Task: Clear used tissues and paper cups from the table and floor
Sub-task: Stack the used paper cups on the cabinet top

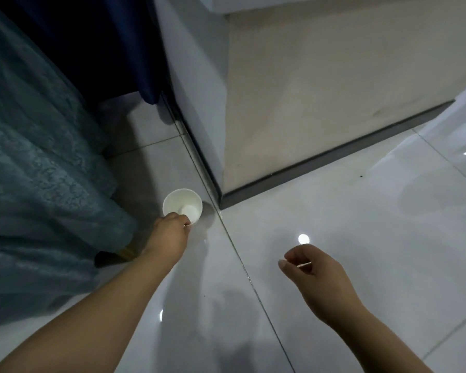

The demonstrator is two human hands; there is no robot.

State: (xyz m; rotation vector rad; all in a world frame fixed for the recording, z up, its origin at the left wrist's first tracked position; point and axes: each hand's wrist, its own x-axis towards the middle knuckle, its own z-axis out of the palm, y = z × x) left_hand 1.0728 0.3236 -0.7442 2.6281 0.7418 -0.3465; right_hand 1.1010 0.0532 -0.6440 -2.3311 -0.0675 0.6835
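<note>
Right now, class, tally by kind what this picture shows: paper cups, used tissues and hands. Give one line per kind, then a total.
Paper cups: 1, the white paper cup on the floor, left hand at its rim.
Used tissues: 0 in view.
Hands: 2, counting the right hand.
Total: 3

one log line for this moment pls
left hand: fingers on rim of cup, upright on floor | right hand: loosely curled, holds nothing | cup: looks empty
</note>
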